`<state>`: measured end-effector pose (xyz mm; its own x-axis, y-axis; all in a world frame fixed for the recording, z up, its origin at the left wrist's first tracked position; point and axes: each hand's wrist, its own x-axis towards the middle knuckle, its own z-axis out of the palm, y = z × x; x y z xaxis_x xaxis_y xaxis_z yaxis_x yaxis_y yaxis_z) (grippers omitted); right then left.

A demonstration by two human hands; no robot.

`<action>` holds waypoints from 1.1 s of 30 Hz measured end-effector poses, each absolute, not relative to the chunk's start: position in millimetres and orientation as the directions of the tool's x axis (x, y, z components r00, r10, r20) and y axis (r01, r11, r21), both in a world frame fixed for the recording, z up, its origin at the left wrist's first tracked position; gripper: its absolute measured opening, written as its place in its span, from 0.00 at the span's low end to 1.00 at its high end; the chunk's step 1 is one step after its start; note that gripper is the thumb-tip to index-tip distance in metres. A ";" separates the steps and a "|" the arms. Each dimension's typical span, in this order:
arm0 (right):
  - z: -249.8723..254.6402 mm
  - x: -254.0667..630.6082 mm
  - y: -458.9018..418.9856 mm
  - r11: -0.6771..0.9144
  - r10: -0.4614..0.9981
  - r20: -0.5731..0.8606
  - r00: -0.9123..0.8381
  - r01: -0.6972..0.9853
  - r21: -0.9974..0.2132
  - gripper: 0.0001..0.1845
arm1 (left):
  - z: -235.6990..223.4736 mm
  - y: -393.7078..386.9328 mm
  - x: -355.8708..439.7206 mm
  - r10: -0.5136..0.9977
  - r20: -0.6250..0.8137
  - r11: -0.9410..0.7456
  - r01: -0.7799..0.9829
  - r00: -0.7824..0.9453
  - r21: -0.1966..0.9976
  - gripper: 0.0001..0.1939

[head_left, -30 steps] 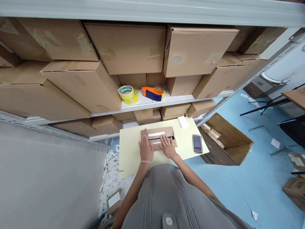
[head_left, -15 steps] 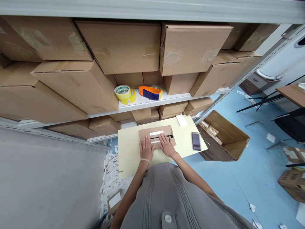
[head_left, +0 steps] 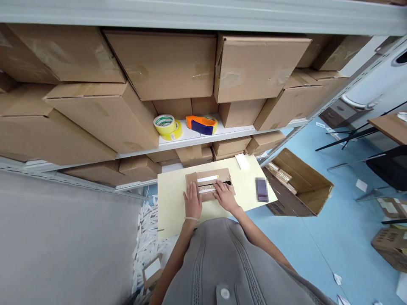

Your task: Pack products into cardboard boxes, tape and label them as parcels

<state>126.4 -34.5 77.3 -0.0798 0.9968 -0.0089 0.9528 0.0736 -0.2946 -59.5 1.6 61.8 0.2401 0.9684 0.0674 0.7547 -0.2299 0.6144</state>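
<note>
Pressed flat, fingers extended, are L hand on L end of small cardboard box and R hand on its R part; box is set on cream board. Dark item at R is pixelated. Beyond, on shelf, tape roll print can't be read; another roll is part-hidden by dispenser.

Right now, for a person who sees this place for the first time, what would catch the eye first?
Probably the orange and dark blue tape dispenser, bright on the white shelf beside yellow tape rolls. Next, perhaps both hands, left and right, on a small cardboard box on the pale yellow board below.
</note>
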 end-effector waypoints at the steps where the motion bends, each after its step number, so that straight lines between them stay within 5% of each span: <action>1: 80.3 127.4 -35.9 0.074 0.997 0.008 -0.076 0.948 -0.310 0.25 | 65.0 2.1 -63.2 0.978 0.055 -0.188 0.726 0.203 0.662 0.31; 7: 106.8 129.7 -39.6 0.057 0.997 0.076 -0.032 0.933 -0.356 0.21 | 72.7 5.4 -87.2 0.996 -0.070 0.091 0.474 -0.060 0.876 0.32; 11: 131.2 131.4 -38.0 0.055 0.995 0.103 -0.018 0.929 -0.366 0.20 | 67.7 15.1 -98.6 0.960 -0.238 0.275 0.349 -0.145 0.896 0.32; 15: 145.2 131.2 -41.8 0.073 0.996 -0.021 -0.086 0.933 -0.351 0.25 | 57.1 26.6 -103.8 0.922 -0.359 0.388 0.321 -0.145 0.864 0.30; 22: 138.0 122.7 -49.4 0.090 0.934 -0.301 -0.193 0.941 -0.326 0.20 | 42.7 20.0 -87.0 0.972 -0.235 0.207 0.459 0.003 0.864 0.36; 33: 134.6 128.4 -4.9 -0.066 0.949 -0.314 -0.031 0.954 -0.294 0.32 | 54.7 9.6 -77.2 0.999 -0.043 0.021 0.626 0.020 0.779 0.36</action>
